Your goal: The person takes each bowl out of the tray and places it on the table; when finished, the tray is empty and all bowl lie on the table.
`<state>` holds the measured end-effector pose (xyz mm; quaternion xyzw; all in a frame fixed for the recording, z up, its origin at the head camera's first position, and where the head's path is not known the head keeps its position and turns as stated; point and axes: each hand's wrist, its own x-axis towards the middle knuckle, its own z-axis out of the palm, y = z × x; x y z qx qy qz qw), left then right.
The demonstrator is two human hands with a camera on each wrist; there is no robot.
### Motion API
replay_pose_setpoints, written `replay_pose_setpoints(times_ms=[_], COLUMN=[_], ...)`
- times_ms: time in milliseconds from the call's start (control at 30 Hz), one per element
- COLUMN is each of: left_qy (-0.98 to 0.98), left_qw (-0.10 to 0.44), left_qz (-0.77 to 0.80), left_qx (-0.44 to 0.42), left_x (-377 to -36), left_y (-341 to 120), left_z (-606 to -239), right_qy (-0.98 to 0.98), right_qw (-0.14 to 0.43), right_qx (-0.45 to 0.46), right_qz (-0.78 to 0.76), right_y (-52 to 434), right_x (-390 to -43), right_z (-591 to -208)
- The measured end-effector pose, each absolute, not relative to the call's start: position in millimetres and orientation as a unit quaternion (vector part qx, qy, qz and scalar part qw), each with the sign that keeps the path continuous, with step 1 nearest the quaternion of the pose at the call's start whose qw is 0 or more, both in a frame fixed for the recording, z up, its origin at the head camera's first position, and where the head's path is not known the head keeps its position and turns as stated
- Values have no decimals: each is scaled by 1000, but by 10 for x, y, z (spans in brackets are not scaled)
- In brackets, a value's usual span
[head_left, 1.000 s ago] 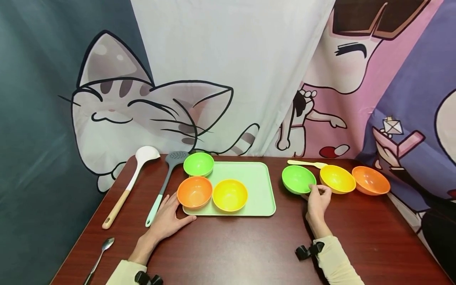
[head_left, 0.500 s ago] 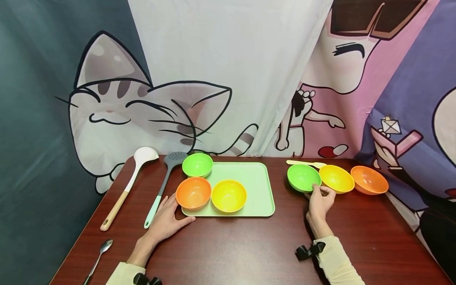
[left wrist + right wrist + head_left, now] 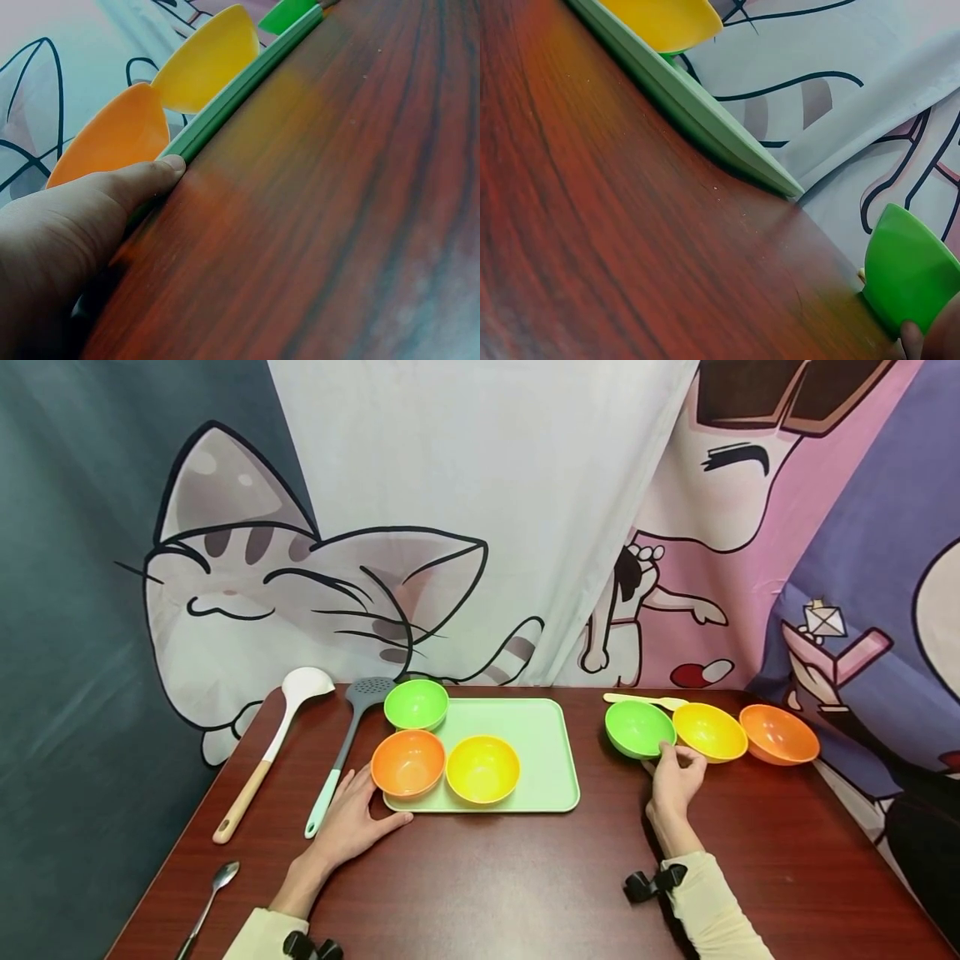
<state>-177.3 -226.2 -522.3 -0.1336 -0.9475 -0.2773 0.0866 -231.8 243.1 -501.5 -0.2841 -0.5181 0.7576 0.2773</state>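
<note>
Green bowl [image 3: 639, 727] on table [image 3: 525, 877], right at our right hand [image 3: 675, 777] fingertips [image 3: 911, 337], which pinch its near rim. Just beyond those fingers: yellow bowl [image 3: 709, 732], then orange bowl [image 3: 778, 735]; pale spatula [image 3: 645, 700] behind. Our left hand [image 3: 348, 818] lies flat, fingers relaxed and straight, thumb [image 3: 142, 180] against near-left edge of green tray [image 3: 540, 735]. Past those fingers, on tray: orange [image 3: 408, 763], yellow [image 3: 483, 768], green [image 3: 416, 703] bowls. Left of them: slotted spoon [image 3: 347, 752], ladle [image 3: 273, 747], metal spoon [image 3: 206, 906].

spoon [image 3: 206, 908] cut off by bottom edge | spatula [image 3: 643, 700] partly hidden behind green bowl [image 3: 638, 728]
</note>
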Motion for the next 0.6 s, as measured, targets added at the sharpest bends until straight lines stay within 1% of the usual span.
replay_pose_setpoints(times_ms=[300,600], left_qy=[-947,-947], left_qw=[72,74], left_qz=[-284,-284], left_qx=[-133,-130], left_x=[-1772,-1765], left_y=[-2274,-2263], left_z=[-5190,-5188], right_qy=[-511,-520], right_qw=[271,271], right_qx=[-276,-269], right_qz=[768,764], right_y=[2427,2424], right_x=[-2327,-2316], right_z=[-4988,-4996])
